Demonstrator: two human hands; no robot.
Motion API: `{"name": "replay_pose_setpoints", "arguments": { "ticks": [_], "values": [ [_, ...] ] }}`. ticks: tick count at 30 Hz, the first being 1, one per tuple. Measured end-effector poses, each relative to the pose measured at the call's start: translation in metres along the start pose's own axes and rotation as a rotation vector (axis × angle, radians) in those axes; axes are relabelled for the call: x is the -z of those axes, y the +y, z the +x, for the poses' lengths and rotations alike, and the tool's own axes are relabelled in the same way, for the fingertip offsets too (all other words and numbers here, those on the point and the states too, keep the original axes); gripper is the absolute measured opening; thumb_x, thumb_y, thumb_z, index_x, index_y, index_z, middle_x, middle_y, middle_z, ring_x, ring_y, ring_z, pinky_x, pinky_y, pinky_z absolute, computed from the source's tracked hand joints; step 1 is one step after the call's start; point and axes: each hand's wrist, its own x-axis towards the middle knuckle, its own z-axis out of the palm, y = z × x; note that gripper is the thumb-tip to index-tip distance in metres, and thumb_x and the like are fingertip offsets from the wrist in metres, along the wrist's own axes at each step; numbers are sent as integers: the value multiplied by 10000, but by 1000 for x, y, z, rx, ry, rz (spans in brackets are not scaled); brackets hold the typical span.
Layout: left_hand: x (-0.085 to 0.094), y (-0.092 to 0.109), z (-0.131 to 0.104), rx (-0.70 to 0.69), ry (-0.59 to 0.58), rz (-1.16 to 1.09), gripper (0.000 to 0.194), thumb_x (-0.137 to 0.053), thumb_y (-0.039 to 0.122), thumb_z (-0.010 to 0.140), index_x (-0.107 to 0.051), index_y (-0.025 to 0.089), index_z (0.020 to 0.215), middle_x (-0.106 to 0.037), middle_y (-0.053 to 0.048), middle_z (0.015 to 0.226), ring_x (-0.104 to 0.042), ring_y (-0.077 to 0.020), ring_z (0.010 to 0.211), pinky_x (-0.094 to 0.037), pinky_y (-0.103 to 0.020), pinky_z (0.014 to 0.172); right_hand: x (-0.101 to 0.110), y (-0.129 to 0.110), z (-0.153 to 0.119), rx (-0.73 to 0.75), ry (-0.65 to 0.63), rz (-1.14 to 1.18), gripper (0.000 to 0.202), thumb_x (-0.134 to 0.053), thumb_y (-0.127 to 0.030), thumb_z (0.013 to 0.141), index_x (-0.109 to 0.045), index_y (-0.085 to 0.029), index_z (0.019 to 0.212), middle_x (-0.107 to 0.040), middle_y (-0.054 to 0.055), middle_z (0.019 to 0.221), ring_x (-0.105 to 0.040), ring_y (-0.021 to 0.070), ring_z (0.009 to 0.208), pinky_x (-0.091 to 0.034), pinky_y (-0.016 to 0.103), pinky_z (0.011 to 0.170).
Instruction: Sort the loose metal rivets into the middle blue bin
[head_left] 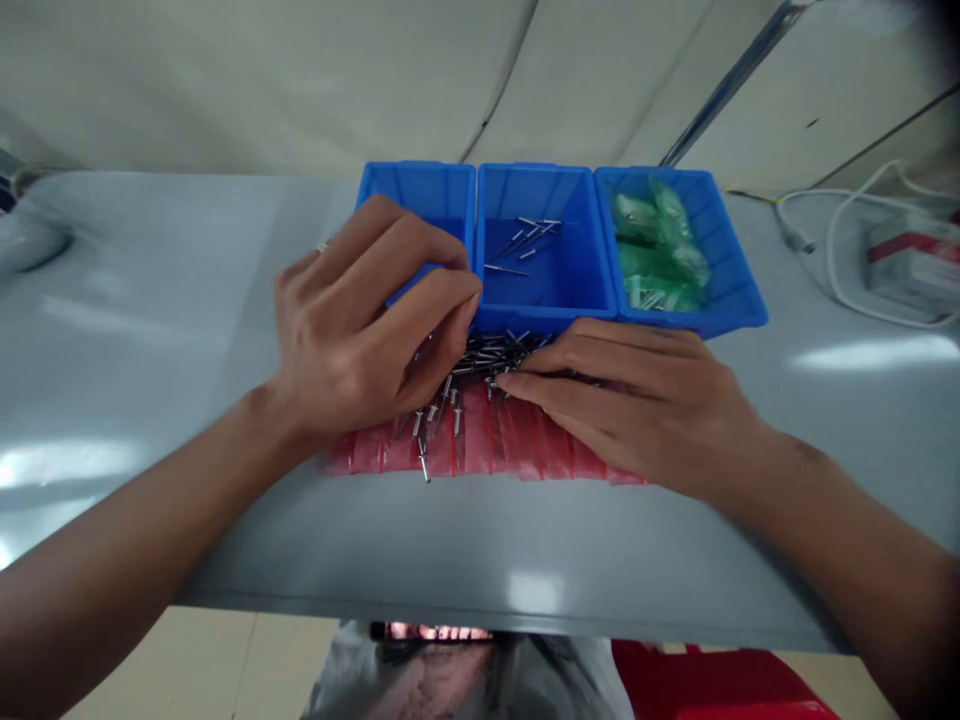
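A pile of silver blind rivets (487,355) lies on a row of red plastic bags (517,440), against the front of the blue bins. My left hand (367,320) hovers over the pile's left side, thumb and index finger pinched together. Whatever is between those fingertips is hidden. My right hand (637,400) rests on the right side of the pile with its fingers stretched out, the fingertips touching rivets. A few rivets have strayed toward the front edge of the bags.
Behind the hands stand three blue bins: the left bin (420,180) is partly covered by my hand, the middle bin (585,250) holds several rivets, and the right bin (731,270) holds green bags (660,250). A white cable (832,250) and a box (915,260) lie at right.
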Motion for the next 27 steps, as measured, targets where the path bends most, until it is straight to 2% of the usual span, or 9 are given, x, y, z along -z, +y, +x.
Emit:
{"name": "replay_pose_setpoints", "arguments": {
  "ticks": [2,7,11,14,16,18,20,23,27],
  "values": [
    [0,1,0,4,5,-3,116,-717,164,986,-695,179,1099,-800,-72,1077,-765,-247,926,-558,-338,656,1,-2,0,-47,39,-15,191,-774,-87,1023,-783,-153,1202,-842,69,1067,-786,179,952,-708,332,837],
    [3,8,2,6,-17,-12,116,-706,169,1011,-697,182,1126,-805,-57,1080,-790,-255,956,-631,-372,698,10,-6,-1,-167,40,-32,248,-746,-71,1039,-770,-224,1232,-846,23,1123,-800,125,1026,-685,268,942],
    [6,11,3,-6,-41,-18,112,-694,246,1064,-707,223,1173,-816,-33,1103,-814,-251,993,-661,-381,719,14,-6,4,-216,136,-9,262,-791,-46,983,-806,-225,1174,-866,28,1098,-828,144,981,-697,266,852],
    [5,13,1,-18,-71,-85,221,-751,349,1067,-714,242,1256,-835,-60,1141,-826,-292,1052,-692,-447,813,13,-6,8,-231,239,87,285,-834,-37,924,-837,-234,1129,-883,27,1066,-840,154,920,-714,261,795],
    [2,15,0,-67,-32,-103,280,-801,362,1039,-728,217,1267,-841,-78,1117,-833,-309,1013,-691,-458,801,13,-9,10,-275,260,155,299,-850,-35,899,-850,-236,1121,-887,30,1060,-844,162,920,-727,269,820],
    [0,17,-2,-100,20,-116,221,-809,320,1024,-738,230,1214,-844,-62,1079,-833,-301,952,-684,-451,747,13,-12,12,-326,272,187,310,-852,-40,895,-859,-246,1125,-888,20,1063,-846,160,923,-733,264,839],
    [0,20,-2,-71,20,-135,133,-773,254,1031,-728,282,1153,-846,-19,1057,-827,-270,919,-681,-432,715,13,-14,12,-323,276,205,293,-842,-44,903,-865,-233,1125,-890,19,1074,-847,146,911,-731,233,845],
    [4,25,1,-11,-1,-150,161,-758,208,1037,-715,326,1139,-836,36,1042,-813,-217,881,-680,-389,718,11,-15,12,-275,301,262,287,-826,-37,912,-862,-197,1148,-892,30,1097,-840,131,890,-725,213,840],
    [11,32,7,146,-54,-183,361,-700,149,1072,-687,269,1412,-822,-2,1081,-807,-192,898,-686,-345,814,4,-15,10,-362,403,428,614,-803,18,892,-805,-328,1400,-873,-13,1216,-833,175,1045,-733,302,865]
  ]
}}
